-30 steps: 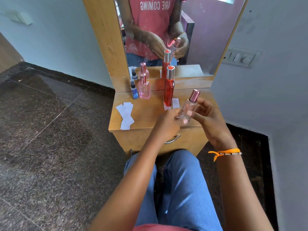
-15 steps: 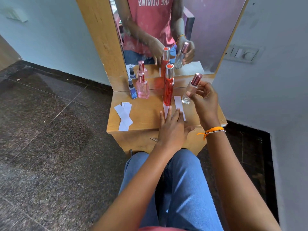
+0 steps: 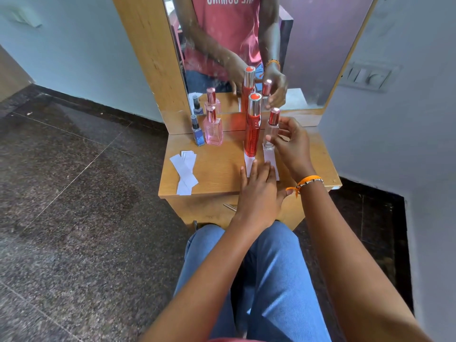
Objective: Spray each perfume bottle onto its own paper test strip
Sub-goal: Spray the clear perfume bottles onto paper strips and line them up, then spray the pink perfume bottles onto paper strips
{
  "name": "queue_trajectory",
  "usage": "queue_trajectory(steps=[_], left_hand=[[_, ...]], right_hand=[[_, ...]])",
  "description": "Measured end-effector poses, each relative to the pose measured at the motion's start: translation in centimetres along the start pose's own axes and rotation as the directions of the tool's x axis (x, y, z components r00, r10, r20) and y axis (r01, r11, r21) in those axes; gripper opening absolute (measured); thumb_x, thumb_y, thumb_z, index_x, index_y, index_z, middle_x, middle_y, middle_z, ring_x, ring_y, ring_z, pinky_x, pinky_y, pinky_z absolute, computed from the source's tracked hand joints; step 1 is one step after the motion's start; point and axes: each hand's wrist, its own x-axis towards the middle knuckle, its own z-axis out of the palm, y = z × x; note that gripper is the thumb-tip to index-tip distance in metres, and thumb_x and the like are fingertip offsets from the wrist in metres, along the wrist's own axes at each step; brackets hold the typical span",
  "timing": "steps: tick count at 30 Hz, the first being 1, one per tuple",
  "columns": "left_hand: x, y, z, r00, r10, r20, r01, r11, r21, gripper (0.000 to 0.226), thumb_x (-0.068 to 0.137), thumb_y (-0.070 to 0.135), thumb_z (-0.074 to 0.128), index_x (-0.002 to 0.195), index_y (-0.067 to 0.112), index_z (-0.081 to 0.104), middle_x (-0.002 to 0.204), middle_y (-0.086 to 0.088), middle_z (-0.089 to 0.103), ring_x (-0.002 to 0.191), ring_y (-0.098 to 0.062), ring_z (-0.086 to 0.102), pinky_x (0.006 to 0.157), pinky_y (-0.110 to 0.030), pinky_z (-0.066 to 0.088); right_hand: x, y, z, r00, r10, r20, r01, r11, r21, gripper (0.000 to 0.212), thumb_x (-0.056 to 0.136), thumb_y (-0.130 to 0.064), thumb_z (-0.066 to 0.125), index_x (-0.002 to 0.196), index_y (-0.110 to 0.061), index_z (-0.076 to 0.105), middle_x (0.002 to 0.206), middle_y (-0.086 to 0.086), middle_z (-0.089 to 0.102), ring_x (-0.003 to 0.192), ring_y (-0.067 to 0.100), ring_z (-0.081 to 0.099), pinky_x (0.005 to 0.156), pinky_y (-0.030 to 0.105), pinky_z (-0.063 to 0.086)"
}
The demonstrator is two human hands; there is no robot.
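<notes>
Clear glass perfume bottle stands on its test strip, pinched by my right hand; left hand lies flat, holding nothing. I would release gently, keeping it upright.

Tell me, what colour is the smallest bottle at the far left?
Dark blue, with a black spray top: the smallest bottle, seen best in the head view.

A small light-brown wooden dressing table carries a small dark-blue bottle, a square pink glass bottle, a tall red bottle with a silver cap and a slim clear bottle with a pink cap. The last two seem to stand on white paper strips. A loose pile of white paper strips lies near its left edge.
</notes>
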Motion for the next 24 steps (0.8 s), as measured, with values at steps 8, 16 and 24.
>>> queue_trajectory(steps=[8, 16, 24], left_hand=[[-2.7, 0.1, -1.9, 0.985, -0.021, -0.17, -0.006, 0.987, -0.158, 0.041, 0.098, 0.026, 0.037, 0.137, 0.016, 0.04, 0.148, 0.0, 0.032, 0.144, -0.028, 0.011, 0.115, -0.05, -0.007], [-5.8, -6.4, -5.4, 0.854, -0.377, -0.359, 0.3, 0.92, -0.253, 0.025, 0.09, 0.011, 0.048, 0.11, 0.023, 0.056, 0.12, -0.001, 0.049, 0.115, -0.026, 0.039, 0.096, -0.038, 0.025], [-7.3, -11.4, -6.3, 0.799, -0.541, -0.263, 0.446, 0.826, -0.345, 0.027, 0.087, 0.008, 0.057, 0.113, 0.008, 0.053, 0.118, -0.014, 0.049, 0.106, -0.037, 0.051, 0.088, -0.045, 0.04]], right_hand=[[-3.7, -1.2, -0.7, 0.973, -0.027, -0.23, 0.016, 0.999, -0.05, 0.03, 0.082, -0.01, 0.069, 0.111, -0.013, 0.058, 0.106, -0.002, 0.061, 0.091, 0.01, 0.058, 0.081, 0.019, 0.049], [-9.5, -3.3, 5.0, 0.997, -0.027, 0.078, 0.033, 0.997, -0.068, 0.013, 0.082, -0.005, 0.066, 0.079, -0.016, 0.06, 0.069, -0.008, 0.061, 0.061, 0.001, 0.056, 0.06, 0.014, 0.044], [-9.0, -4.1, 11.4, 0.944, -0.032, 0.327, 0.156, 0.919, -0.361, 0.02, 0.079, -0.013, 0.068, 0.096, -0.008, 0.057, 0.101, 0.011, 0.06, 0.087, 0.029, 0.059, 0.069, 0.033, 0.043]])
